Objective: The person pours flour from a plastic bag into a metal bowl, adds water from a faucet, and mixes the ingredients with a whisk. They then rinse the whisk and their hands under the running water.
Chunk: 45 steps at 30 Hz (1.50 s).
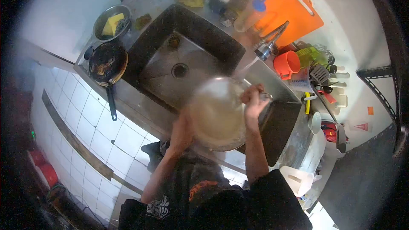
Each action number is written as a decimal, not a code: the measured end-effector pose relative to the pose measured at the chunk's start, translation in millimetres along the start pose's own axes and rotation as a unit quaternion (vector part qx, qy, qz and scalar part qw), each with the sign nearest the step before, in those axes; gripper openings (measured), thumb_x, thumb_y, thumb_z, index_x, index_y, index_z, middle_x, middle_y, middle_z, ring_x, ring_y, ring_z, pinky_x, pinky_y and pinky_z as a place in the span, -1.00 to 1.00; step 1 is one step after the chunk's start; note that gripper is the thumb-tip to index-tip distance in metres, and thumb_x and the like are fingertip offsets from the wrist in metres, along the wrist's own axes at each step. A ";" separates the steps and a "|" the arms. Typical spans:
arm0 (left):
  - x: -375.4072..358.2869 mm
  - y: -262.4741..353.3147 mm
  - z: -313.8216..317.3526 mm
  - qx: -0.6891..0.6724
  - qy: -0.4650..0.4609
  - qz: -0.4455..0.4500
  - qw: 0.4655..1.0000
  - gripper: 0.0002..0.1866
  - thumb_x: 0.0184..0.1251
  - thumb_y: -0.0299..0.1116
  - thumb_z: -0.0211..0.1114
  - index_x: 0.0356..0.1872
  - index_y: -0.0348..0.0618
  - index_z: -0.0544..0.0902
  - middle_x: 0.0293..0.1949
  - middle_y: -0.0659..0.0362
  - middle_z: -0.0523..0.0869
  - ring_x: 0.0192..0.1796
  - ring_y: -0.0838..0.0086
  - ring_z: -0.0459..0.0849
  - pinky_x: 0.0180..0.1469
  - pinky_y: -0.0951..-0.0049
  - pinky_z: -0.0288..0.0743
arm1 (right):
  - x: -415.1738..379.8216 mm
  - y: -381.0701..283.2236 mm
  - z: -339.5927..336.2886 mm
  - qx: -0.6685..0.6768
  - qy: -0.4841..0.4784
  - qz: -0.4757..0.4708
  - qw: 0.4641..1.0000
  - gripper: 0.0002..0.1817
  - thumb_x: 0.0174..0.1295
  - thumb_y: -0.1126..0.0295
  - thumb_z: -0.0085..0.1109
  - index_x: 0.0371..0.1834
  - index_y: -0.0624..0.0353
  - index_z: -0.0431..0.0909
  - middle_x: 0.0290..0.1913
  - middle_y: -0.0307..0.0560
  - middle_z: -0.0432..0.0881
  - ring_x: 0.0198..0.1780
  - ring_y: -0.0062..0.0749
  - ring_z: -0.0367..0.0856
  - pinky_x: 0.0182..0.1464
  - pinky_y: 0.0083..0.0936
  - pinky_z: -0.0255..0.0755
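Note:
A large round metal pan, shiny at its far rim and pale inside, is held over the near edge of the sink. My right hand is closed at its right side, where a short silver part, apparently the handle, sticks out past my fingers. At the pan's left edge is my left hand, blurred, its fingers partly hidden by the pan as it grips the rim. The metal tap is just beyond the pan, and a thin pale stream seems to run from it.
Behind the pan lies the dark sink basin, with a second basin on the right. A blackened frying pan and a bowl of sponges stand at left. An orange cutting board, orange mug and several utensils line the back right.

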<state>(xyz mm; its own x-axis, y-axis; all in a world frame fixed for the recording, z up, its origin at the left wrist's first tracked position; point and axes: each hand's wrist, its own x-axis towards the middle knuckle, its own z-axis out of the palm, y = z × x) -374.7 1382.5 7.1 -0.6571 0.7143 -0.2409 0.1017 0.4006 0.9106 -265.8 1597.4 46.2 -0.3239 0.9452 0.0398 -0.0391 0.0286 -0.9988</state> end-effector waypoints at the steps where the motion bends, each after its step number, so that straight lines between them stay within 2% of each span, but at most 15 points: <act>1: -0.9 -0.4 1.0 -0.001 -0.003 0.011 1.000 -0.54 0.46 -0.22 -0.10 0.31 -0.15 0.22 0.17 -0.18 0.46 0.17 -0.15 0.44 0.19 0.08 0.34 | 2.6 -4.7 -0.9 0.017 -0.017 0.021 0.999 -0.87 0.16 0.54 -0.04 -0.54 0.14 0.35 -0.59 -0.24 0.41 -0.57 -0.54 0.39 -0.49 -0.55 0.30; 2: -1.3 0.1 2.2 -0.002 -0.003 0.022 1.000 -0.53 0.46 -0.22 -0.11 0.32 -0.15 0.21 0.16 -0.18 0.48 0.17 -0.15 0.44 0.18 0.08 0.34 | -5.9 -4.8 -1.7 0.026 -0.008 -0.015 1.000 -0.78 0.20 0.49 -0.04 -0.59 0.07 0.24 -0.75 -0.33 0.25 -0.76 -0.65 0.17 -0.72 -0.68 0.06; 10: -3.4 12.1 -4.3 -0.003 -0.025 0.005 1.000 -0.54 0.47 -0.28 -0.11 0.32 -0.17 0.19 0.15 -0.26 0.45 0.15 -0.19 0.44 0.16 0.05 0.34 | 18.1 58.2 14.7 0.196 0.104 -0.031 0.974 -0.82 0.22 0.48 0.01 -0.52 0.07 0.27 -0.66 -0.29 0.26 -0.68 -0.62 0.19 -0.66 -0.60 0.09; 17: 1.0 -11.8 6.5 -0.028 -0.016 0.075 0.997 -0.50 0.46 -0.27 -0.08 0.33 -0.26 0.15 0.09 -0.33 0.47 0.12 -0.25 0.44 0.14 0.02 0.33 | -73.3 -28.3 -76.9 -0.176 -0.066 -0.108 0.976 -0.81 0.22 0.39 0.12 -0.26 0.32 0.48 -0.50 -0.11 0.52 -0.45 -0.40 0.53 -0.23 -0.49 0.46; 21: 3.4 -29.6 9.3 0.069 0.050 0.224 0.971 -0.47 0.45 -0.21 -0.06 0.33 -0.26 0.13 -0.03 -0.30 0.56 -0.12 -0.18 0.61 -0.07 0.05 0.50 | -113.4 -43.7 -89.7 -0.324 -0.163 -0.015 0.932 -0.78 0.20 0.41 0.16 -0.16 0.31 0.61 -0.45 -0.09 0.55 -0.44 -0.38 0.53 -0.33 -0.59 0.41; 27: 5.0 -23.9 13.9 -0.124 -0.026 0.016 0.992 -0.43 0.45 -0.07 -0.08 0.34 -0.20 0.14 -0.41 -0.08 0.60 -0.71 0.38 0.53 -0.69 0.33 0.48 | -170.5 -58.4 -103.0 -0.501 -0.222 -0.192 0.814 -0.73 0.21 0.46 0.11 -0.04 0.29 0.58 -0.37 -0.03 0.62 -0.39 -0.41 0.57 -0.33 -0.54 0.44; 29: -0.5 -32.2 16.6 0.001 0.035 0.170 0.985 -0.45 0.45 -0.05 -0.11 0.34 -0.13 0.18 -0.40 -0.08 0.60 -0.69 0.36 0.55 -0.64 0.33 0.53 | -213.2 -27.9 -104.2 -0.432 -0.217 0.062 0.873 -0.72 0.28 0.32 0.09 -0.03 0.22 0.56 -0.39 -0.04 0.61 -0.34 -0.42 0.60 -0.33 -0.54 0.45; 30: -1.4 -33.1 15.1 0.002 0.037 0.165 0.986 -0.45 0.45 -0.05 -0.11 0.34 -0.13 0.18 -0.40 -0.08 0.60 -0.69 0.36 0.55 -0.64 0.33 0.53 | -207.0 -54.1 -82.9 -0.116 -0.247 0.329 0.904 -0.71 0.31 0.29 0.06 -0.01 0.23 0.53 -0.28 -0.14 0.63 -0.27 -0.45 0.60 -0.28 -0.53 0.47; 32: 1.3 -33.2 11.1 -0.084 -0.044 0.089 0.991 -0.48 0.45 -0.06 -0.10 0.33 -0.09 0.22 -0.30 -0.15 0.63 -0.58 0.23 0.62 -0.58 0.26 0.56 | -199.2 -29.7 -46.3 -0.533 -0.360 0.022 0.765 -0.68 0.28 0.28 0.08 0.02 0.22 0.51 -0.20 -0.15 0.64 -0.24 -0.40 0.62 -0.22 -0.49 0.48; 34: -0.4 -8.6 -2.3 -0.133 -0.055 0.015 0.990 -0.48 0.45 -0.07 -0.09 0.32 -0.10 0.23 -0.26 -0.19 0.63 -0.54 0.18 0.64 -0.58 0.25 0.56 | -187.7 41.6 -42.3 -0.329 -0.200 -0.054 0.921 -0.71 0.19 0.35 0.17 -0.05 0.21 0.54 -0.21 -0.07 0.63 -0.23 -0.27 0.63 -0.16 -0.45 0.48; 36: -2.5 -7.7 -4.1 -0.181 -0.064 -0.064 0.979 -0.49 0.45 -0.08 -0.09 0.32 -0.12 0.24 -0.21 -0.23 0.63 -0.50 0.13 0.66 -0.57 0.24 0.56 | -136.2 -2.0 -7.3 -0.371 -0.231 -0.073 0.897 -0.73 0.10 0.48 0.20 -0.10 0.19 0.57 -0.24 0.07 0.63 -0.24 -0.18 0.65 -0.18 -0.40 0.50; 38: 1.2 -25.6 6.2 0.001 0.063 0.262 0.963 -0.49 0.46 -0.14 -0.08 0.32 -0.16 0.22 -0.11 -0.25 0.61 -0.27 0.03 0.69 -0.32 0.17 0.59 | -105.7 -47.2 9.6 -0.441 -0.211 -0.140 0.861 -0.77 0.06 0.54 0.19 -0.16 0.25 0.59 -0.25 0.09 0.65 -0.27 -0.18 0.68 -0.22 -0.42 0.52; 39: -0.8 -22.7 6.9 0.000 0.062 0.263 0.963 -0.49 0.46 -0.14 -0.08 0.32 -0.16 0.22 -0.11 -0.25 0.61 -0.27 0.03 0.69 -0.32 0.17 0.59 | -100.4 -54.4 -1.3 -0.454 -0.214 -0.127 0.856 -0.79 0.09 0.53 0.16 -0.18 0.27 0.59 -0.29 0.10 0.66 -0.31 -0.20 0.69 -0.29 -0.45 0.52; 41: -5.4 -15.0 9.0 0.018 0.022 0.106 0.994 -0.51 0.46 -0.17 -0.09 0.32 -0.19 0.22 -0.03 -0.22 0.59 0.01 -0.04 0.60 0.03 0.12 0.46 | -114.3 -58.5 -31.2 -0.460 -0.243 -0.120 0.846 -0.80 0.10 0.53 0.16 -0.19 0.27 0.59 -0.31 0.09 0.66 -0.32 -0.22 0.69 -0.28 -0.46 0.52; 45: -7.7 -19.3 6.5 -0.024 -0.080 0.004 0.997 -0.52 0.46 -0.20 -0.10 0.31 -0.21 0.21 -0.02 -0.22 0.58 0.00 -0.08 0.59 0.05 0.10 0.44 | -138.8 -60.7 -22.9 -0.379 -0.314 -0.093 0.866 -0.81 0.10 0.54 0.14 -0.21 0.28 0.60 -0.34 0.06 0.65 -0.37 -0.29 0.67 -0.30 -0.51 0.50</act>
<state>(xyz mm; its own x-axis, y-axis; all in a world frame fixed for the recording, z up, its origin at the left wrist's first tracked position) -366.7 1373.0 -10.8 -0.5288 0.8007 -0.2813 0.0683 0.3705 0.9263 -196.8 1471.9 100.6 -0.8380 0.5450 -0.0282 0.4079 0.5913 -0.6957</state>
